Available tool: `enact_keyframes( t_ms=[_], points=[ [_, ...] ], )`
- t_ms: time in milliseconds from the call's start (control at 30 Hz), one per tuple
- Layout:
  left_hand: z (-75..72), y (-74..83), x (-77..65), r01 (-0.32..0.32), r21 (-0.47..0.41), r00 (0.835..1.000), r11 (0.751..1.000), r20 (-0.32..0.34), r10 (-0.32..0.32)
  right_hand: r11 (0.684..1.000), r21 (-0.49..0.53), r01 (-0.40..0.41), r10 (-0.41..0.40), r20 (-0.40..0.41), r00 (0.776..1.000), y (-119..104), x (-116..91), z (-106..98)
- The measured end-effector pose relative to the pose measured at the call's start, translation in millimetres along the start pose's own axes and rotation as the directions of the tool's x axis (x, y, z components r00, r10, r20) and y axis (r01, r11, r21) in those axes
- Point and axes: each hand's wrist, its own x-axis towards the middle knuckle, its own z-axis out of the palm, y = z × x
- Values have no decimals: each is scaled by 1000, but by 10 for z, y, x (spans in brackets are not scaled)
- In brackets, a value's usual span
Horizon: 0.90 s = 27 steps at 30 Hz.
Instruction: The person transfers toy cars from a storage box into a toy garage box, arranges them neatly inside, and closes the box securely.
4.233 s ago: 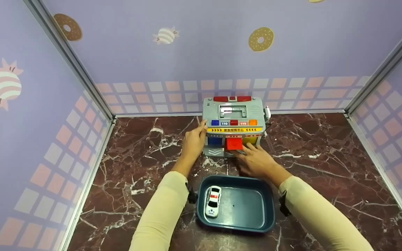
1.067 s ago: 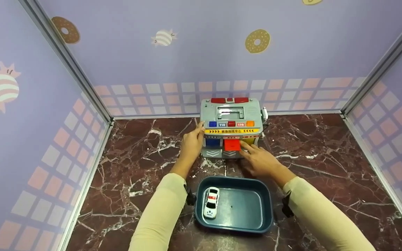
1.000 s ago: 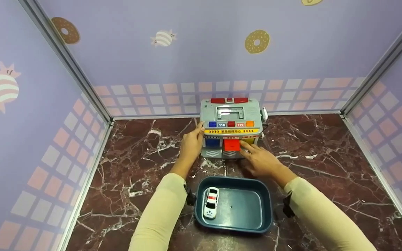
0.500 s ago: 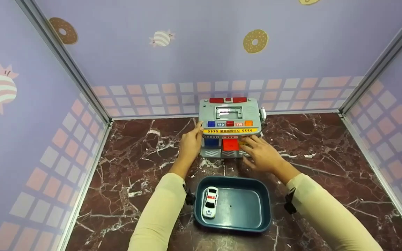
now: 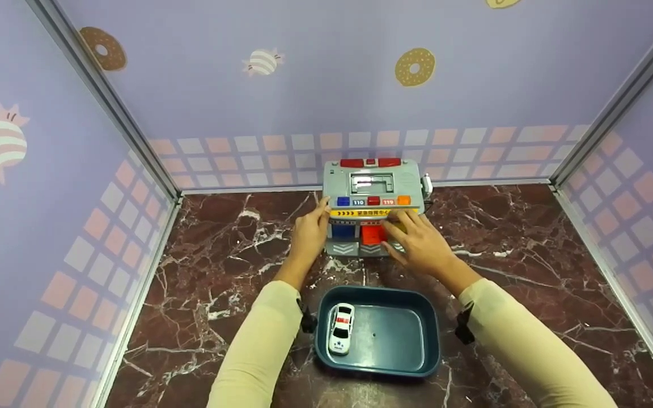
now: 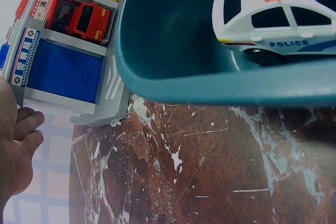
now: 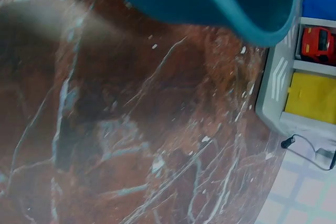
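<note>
A grey toy emergency station [image 5: 372, 192] stands against the back wall, with a blue door [image 6: 65, 72], a yellow door [image 7: 312, 97] and a raised red door [image 5: 370, 233]. The front of a red toy car [image 6: 90, 22] shows in the middle bay under it. My left hand [image 5: 310, 232] rests along the station's left side, a finger at the roof corner. My right hand [image 5: 423, 243] is at the front, its fingertips by the yellow strip above the red door and its thumb beside the door's right edge. The right wrist view does not show the right hand.
Between the forearms, a dark teal plastic tub [image 5: 431, 362] sits on the marbled table [image 5: 236, 260]. A white toy police car [image 5: 341, 328] lies inside along its left wall. Purple printed panels [image 5: 326, 102] enclose the back and both sides. A black cable [image 7: 310, 156] lies beside the station.
My right hand has moved from the right edge of the red door, past the yellow door, to the strip above the red door. The left hand has stayed at the station's side.
</note>
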Motion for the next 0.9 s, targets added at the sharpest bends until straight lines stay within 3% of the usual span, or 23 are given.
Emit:
enact_keyframes(
  t_ms=[200, 433, 733, 900],
  points=[
    [-2, -2, 1, 1, 0, 1000, 1000, 4, -1, 996, -7, -91, 91, 65, 994, -51, 142, -11],
    [-6, 7, 1, 0, -4, 1000, 1000, 10, 0, 981, -53, -186, 192, 146, 970, -126, 281, 21],
    [-6, 15, -15, 5, -5, 1000, 1000, 21, -5, 970, -126, -208, 223, 120, 967, -206, 356, 116],
    [-11, 12, -16, 9, -10, 1000, 1000, 14, -8, 957, -176, -230, 259, 166, 952, -243, 425, 193]
  ],
)
